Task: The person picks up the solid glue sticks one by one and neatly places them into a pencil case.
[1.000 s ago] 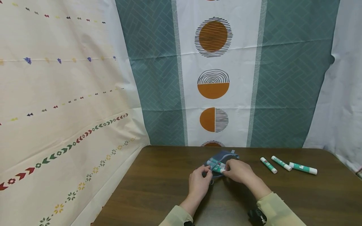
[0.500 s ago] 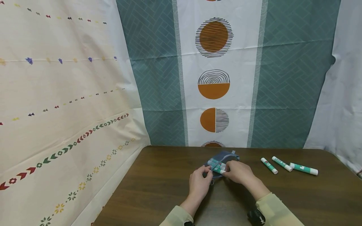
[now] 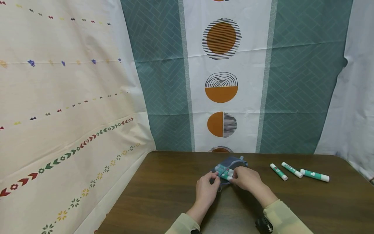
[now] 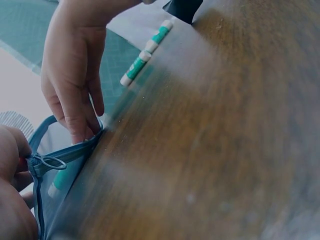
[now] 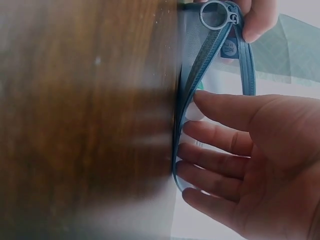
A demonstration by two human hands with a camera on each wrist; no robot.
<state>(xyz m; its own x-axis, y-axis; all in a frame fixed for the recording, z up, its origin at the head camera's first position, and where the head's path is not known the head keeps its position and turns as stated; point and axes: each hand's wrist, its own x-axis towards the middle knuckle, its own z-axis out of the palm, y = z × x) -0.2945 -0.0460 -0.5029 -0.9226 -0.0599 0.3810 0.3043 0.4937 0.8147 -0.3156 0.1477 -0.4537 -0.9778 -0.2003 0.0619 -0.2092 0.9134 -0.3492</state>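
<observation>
A blue zip pouch (image 3: 229,161) with see-through sides lies on the table, its mouth spread wide. Through its side show green-and-white glue sticks (image 3: 224,171). My left hand (image 3: 205,191) pinches the pouch edge by the zipper end, where a ring pull (image 5: 214,15) hangs. Inside the mouth, my right hand (image 3: 247,178) holds the white end of a glue stick (image 5: 194,112) between thumb and index finger; the other fingers reach in alongside. The rest of that stick is hidden by the pouch.
To the right on the brown wooden table (image 3: 163,195) lie three loose glue sticks: one slanted (image 3: 279,172), a second stick (image 3: 292,169) beside it, and a larger stick (image 3: 314,175). Patterned cloths (image 3: 163,81) hang behind and at the left.
Hardly anything differs. Both hands stay at the pouch with the glue stick in its mouth, and the whole view has shifted very slightly.
</observation>
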